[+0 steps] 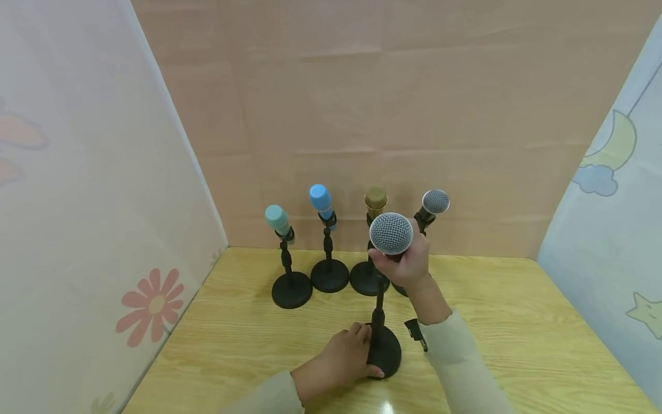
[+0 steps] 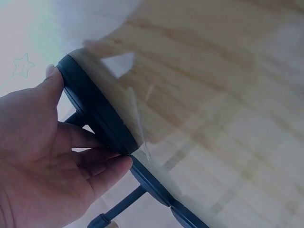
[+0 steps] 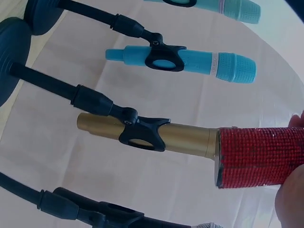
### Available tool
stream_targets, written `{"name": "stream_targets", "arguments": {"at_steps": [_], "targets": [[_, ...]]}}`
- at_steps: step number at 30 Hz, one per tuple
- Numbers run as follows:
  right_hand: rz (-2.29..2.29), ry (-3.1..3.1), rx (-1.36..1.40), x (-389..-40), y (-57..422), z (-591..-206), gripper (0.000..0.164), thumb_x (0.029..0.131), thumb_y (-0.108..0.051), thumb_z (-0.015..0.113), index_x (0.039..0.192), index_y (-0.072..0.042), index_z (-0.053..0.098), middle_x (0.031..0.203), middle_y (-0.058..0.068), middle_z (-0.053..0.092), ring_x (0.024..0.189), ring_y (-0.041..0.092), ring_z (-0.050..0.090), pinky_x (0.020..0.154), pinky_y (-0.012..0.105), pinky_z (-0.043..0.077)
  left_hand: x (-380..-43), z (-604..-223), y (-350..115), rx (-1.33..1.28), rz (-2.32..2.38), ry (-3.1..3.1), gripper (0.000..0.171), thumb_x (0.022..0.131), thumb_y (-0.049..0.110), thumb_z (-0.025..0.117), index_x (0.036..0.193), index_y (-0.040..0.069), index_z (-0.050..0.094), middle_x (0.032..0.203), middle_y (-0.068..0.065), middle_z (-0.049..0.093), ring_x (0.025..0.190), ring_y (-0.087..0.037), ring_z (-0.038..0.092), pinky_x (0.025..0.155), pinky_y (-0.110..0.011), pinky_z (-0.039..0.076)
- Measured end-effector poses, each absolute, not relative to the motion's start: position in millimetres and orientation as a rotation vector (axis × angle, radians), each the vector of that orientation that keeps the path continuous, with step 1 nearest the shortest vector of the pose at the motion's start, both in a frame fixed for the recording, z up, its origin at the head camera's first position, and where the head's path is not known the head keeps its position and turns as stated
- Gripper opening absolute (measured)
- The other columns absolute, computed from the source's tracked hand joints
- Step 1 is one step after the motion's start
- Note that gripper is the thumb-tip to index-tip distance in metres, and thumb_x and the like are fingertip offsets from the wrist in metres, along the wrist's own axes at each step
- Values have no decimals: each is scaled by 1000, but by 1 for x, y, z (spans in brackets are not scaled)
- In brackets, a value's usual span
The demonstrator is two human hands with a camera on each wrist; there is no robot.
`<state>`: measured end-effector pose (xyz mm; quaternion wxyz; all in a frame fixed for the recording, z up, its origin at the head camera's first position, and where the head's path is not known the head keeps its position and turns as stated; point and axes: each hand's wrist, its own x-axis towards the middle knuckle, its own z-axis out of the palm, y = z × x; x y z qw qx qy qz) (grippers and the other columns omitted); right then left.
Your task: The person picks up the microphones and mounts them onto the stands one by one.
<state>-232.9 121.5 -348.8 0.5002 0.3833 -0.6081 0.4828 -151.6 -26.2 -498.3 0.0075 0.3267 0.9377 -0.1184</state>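
Note:
My right hand [image 1: 411,259] grips a microphone with a silver mesh head [image 1: 391,233], held up above the table. Its handle [image 3: 259,156] is covered in red rhinestones in the right wrist view. Below it, a black microphone stand [image 1: 379,328] stands at the front of the table, and my left hand [image 1: 346,353] holds its round base [image 2: 97,102] by the edge, thumb on one side and fingers on the other. Whether the stand's top touches the red microphone cannot be seen. Just right of the stand lies a small black clip [image 1: 415,332].
Behind stand several microphones on black stands: a teal one [image 1: 277,217], a blue one [image 1: 321,198], a gold one [image 1: 376,199] and a silver-headed black one [image 1: 435,202]. My right hand partly covers the last two stands. A beige backdrop [image 1: 414,115] closes the table's rear.

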Motion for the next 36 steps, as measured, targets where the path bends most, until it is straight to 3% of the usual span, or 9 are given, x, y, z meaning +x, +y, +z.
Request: {"name": "stream_targets", "arguments": {"at_steps": [7, 9, 14, 16, 21, 25, 28, 36], "targets": [[1136, -1466, 852, -226, 115, -359, 80, 85, -57, 76, 112, 15, 54, 92, 21, 62, 82, 12, 59, 83, 13, 51, -154, -503, -28, 1020, -403, 2934, 90, 89, 81, 33, 141, 13, 60, 145, 4, 49, 126, -11, 46, 86, -20, 54], [1159, -1554, 809, -220, 115, -361, 83, 84, -58, 76, 117, 14, 52, 95, 20, 61, 81, 10, 57, 76, 12, 50, -155, -505, -28, 1013, -381, 2933, 90, 89, 82, 34, 142, 13, 59, 145, 3, 49, 128, -11, 46, 87, -21, 54], [1291, -1872, 691, -202, 120, -361, 75, 77, -18, 89, 129, 11, 44, 100, 17, 57, 77, 17, 52, 61, 15, 46, -155, -509, -29, 998, -351, 2919, 92, 88, 82, 34, 144, 13, 57, 147, 4, 48, 131, -11, 45, 89, -21, 54], [1262, -1901, 642, -198, 119, -361, 69, 73, -5, 84, 128, 10, 47, 102, 18, 61, 78, 22, 58, 66, 12, 48, -153, -509, -30, 1001, -367, 2918, 92, 88, 82, 33, 144, 13, 57, 147, 4, 48, 131, -11, 45, 88, -20, 54], [1046, -1774, 703, -205, 122, -361, 50, 77, -23, 79, 112, 7, 63, 97, 20, 71, 85, 35, 71, 86, 18, 53, -152, -507, -30, 1036, -405, 2949, 91, 88, 82, 33, 143, 14, 58, 144, 4, 50, 126, -10, 47, 85, -18, 54], [1282, -1801, 929, -209, 124, -358, 27, 82, -10, 77, 105, 3, 69, 93, 13, 75, 86, 24, 74, 84, 20, 56, -153, -507, -29, 1041, -434, 2968, 91, 88, 83, 32, 142, 15, 59, 144, 5, 51, 125, -9, 48, 84, -18, 54], [1599, -1874, 1010, -208, 124, -357, 24, 80, 8, 72, 102, 1, 70, 92, 8, 75, 86, 14, 72, 81, 22, 58, -153, -507, -28, 1035, -448, 2971, 92, 88, 84, 32, 142, 15, 59, 144, 5, 50, 126, -9, 48, 85, -19, 54], [1747, -1943, 1060, -215, 126, -355, 19, 78, 9, 74, 95, 6, 65, 86, 7, 70, 81, 12, 68, 79, 24, 58, -150, -506, -27, 1043, -532, 2988, 92, 88, 84, 30, 144, 17, 57, 144, 5, 50, 127, -8, 48, 83, -16, 54]]}}
